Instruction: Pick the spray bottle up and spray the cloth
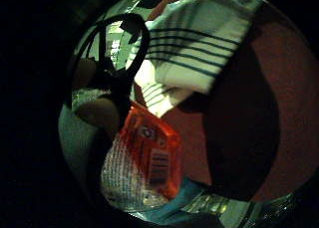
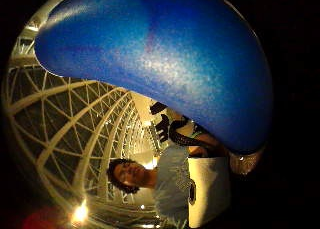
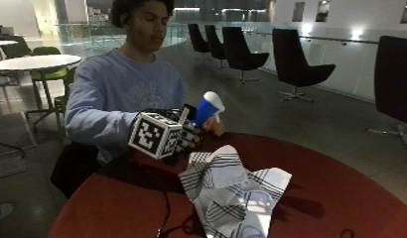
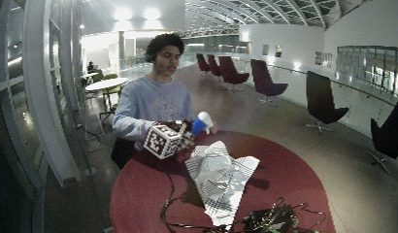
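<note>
- Spray bottle: rigid plastic, light, blue head; gloved right hand curled around its body, lifted.
- Cloth: soft, striped, crumpled at five o'clock of bottle, on table.

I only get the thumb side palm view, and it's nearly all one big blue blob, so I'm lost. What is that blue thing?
Observer: It's the blue top of the spray bottle. The outside view shows the gloved right hand holding the bottle upright in front of the person's chest.
Operator: Where's the cloth? I can't see any!
Observer: The striped cloth lies crumpled on the red table, in front of the bottle.
Operator: Is the bottle blue all over?
Observer: No. The little finger side palm view shows an orange label on its body.
</note>
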{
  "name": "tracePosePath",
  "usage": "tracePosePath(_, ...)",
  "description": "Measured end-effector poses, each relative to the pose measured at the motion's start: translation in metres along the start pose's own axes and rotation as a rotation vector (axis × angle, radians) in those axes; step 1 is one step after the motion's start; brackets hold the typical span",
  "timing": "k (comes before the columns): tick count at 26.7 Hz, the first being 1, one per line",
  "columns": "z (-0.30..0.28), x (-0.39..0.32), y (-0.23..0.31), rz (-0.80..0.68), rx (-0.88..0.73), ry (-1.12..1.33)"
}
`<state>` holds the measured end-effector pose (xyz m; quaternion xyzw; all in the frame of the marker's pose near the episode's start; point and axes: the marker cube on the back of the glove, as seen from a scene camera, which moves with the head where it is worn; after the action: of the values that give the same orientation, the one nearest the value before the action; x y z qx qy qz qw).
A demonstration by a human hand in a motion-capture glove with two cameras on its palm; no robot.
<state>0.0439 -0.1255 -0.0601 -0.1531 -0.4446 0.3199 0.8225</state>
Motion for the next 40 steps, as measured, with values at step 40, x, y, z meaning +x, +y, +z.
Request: tracePosePath(40, 0.246, -0.056, -0.160, -0.562, -0.095, 0.012)
